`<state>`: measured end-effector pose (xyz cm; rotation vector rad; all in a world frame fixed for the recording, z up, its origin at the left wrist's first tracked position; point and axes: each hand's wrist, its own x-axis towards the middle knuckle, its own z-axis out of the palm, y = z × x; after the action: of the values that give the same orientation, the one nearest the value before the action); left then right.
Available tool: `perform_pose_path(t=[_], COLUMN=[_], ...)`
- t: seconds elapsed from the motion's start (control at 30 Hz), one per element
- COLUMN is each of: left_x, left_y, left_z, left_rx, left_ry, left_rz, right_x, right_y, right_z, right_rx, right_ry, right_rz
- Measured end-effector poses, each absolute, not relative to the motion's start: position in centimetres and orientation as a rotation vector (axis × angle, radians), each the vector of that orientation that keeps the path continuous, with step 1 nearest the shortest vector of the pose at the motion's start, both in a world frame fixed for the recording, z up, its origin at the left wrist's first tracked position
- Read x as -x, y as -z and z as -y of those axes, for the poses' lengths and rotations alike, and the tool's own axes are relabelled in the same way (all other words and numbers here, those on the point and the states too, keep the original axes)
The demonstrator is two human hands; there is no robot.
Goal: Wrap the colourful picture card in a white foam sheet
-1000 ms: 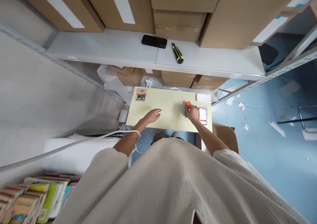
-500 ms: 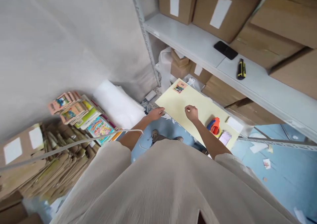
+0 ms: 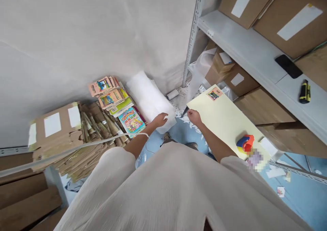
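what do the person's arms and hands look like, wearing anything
Both forearms are bare below loose, wide cream sleeves that end near the elbow. The left hand and right hand wear no gloves. A thin white cord runs to the left wrist.

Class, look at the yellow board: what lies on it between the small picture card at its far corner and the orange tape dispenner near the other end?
Nothing: in the head view the yellow board is bare between the picture card and the tape dispenser.

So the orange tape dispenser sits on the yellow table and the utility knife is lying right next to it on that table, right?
Not quite. The head view shows the tape dispenser on the yellow table, but the utility knife lies on the white shelf, beside the black phone.
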<state>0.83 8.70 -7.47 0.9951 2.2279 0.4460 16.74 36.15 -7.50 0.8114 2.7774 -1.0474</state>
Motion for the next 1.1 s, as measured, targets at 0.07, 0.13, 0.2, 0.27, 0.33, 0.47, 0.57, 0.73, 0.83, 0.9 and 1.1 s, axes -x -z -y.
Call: perform_pose_path(t=[0.07, 0.13, 0.2, 0.27, 0.33, 0.47, 0.57, 0.73, 0.83, 0.9, 1.1], left_x=[0.5, 1.7, 2.9, 3.7, 4.3, 4.7, 4.8, 4.9, 5.0, 5.1, 5.2], left_y=[8.2, 8.8, 9.4, 10.0, 10.6, 11.9, 12.8, 13.8, 13.7, 13.4, 12.7], left_z=[-6.7, -5.2, -4.0, -3.2, -2.7, -2.1, -2.1, -2.0, -1.9, -1.9, -1.9], left_rx=[-0.972, -0.961, -0.964, -0.969, -0.958, -0.894, -0.872, -0.873, -0.867, -0.854, -0.869], left_ry=[-0.425, -0.394, -0.363, -0.347, -0.353, -0.413, -0.426, -0.407, -0.421, -0.424, -0.375], left_rz=[-2.234, -2.241, -2.25, -2.252, -2.236, -2.189, -2.165, -2.164, -2.153, -2.139, -2.116], right_x=[-14.9, -13.2, -11.6, -10.2, -8.9, -7.0, -6.2, -5.5, -5.4, -5.4, -5.3], right_y=[8.0, 8.5, 9.1, 9.8, 10.6, 12.2, 12.8, 12.9, 12.7, 12.6, 12.4], right_z=[-34.0, -32.1, -30.5, -29.4, -28.7, -28.0, -27.5, -26.8, -26.6, -26.6, -26.1], right_rx=[-0.796, -0.788, -0.781, -0.779, -0.781, -0.783, -0.791, -0.9, -0.889, -0.851, -0.746], right_ry=[1.087, 1.106, 1.092, 1.065, 1.047, 0.991, 0.971, 0.903, 0.851, 0.815, 0.664], right_rz=[-2.712, -2.648, -2.601, -2.557, -2.512, -2.487, -2.458, -2.438, -2.473, -2.505, -2.604])
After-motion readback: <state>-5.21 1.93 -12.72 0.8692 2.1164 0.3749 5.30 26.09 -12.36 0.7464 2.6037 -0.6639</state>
